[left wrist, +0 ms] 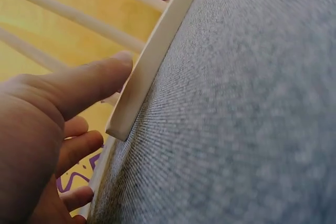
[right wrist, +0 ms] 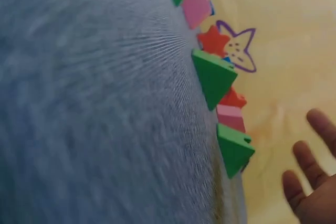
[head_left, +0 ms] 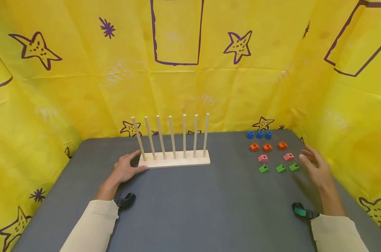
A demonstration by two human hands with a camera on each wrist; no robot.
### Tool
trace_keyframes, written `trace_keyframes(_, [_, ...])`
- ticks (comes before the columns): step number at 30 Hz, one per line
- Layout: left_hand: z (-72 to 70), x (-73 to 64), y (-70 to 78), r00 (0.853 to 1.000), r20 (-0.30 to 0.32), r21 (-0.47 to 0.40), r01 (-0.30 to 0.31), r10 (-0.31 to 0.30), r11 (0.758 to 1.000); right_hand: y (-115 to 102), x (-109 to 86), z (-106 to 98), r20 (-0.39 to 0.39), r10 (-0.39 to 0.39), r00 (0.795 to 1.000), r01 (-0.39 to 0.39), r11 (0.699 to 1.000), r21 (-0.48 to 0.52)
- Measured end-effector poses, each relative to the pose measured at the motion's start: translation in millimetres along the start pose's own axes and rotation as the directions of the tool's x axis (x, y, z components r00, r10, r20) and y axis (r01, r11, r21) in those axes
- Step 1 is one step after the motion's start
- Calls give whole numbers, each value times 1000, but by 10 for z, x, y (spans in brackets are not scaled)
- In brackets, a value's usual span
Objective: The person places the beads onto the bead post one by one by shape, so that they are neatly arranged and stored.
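Note:
A pale wooden peg stand (head_left: 178,161) with several upright rods in a row stands on the grey table. My left hand (head_left: 125,168) holds the left end of its base, thumb along the front edge and index finger reaching to the back corner. In the left wrist view the thumb (left wrist: 100,80) lies against the base's edge (left wrist: 139,85). My right hand (head_left: 318,169) hovers with fingers spread beside rows of small holed blocks, holding nothing. Green triangular blocks (head_left: 281,168) lie nearest me, then pink blocks (head_left: 263,158), orange star-shaped blocks (head_left: 267,147) and blue blocks (head_left: 260,134).
A yellow cloth (head_left: 178,91) with drawn stars hangs behind the table and along both sides. The grey tabletop (head_left: 190,210) stretches between my arms. A dark wrist strap (head_left: 125,200) shows at my left sleeve, another strap (head_left: 304,211) at my right.

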State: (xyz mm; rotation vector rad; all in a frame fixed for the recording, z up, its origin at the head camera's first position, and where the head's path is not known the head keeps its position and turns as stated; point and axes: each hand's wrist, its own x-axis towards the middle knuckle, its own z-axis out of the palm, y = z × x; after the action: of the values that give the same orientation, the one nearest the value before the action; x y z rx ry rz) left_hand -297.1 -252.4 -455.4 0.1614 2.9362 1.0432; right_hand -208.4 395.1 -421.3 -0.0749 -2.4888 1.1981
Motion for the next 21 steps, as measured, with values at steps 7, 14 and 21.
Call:
trace_keyframes(7, [55, 13, 40, 1000, 12, 50, -23, 23, 998, 137, -44, 45, 76, 104, 992, -103, 994, -20])
trace_keyframes(14, [58, 20, 44, 1000, 8, 48, -20, 19, 999, 265, 27, 110, 106, 128, 986, -123, 991, -47])
trace_keyframes(21, [64, 50, 18, 999, 15, 49, -30, 29, 998, 349, 39, 156, 168, 109, 980, -85, 986, -145])
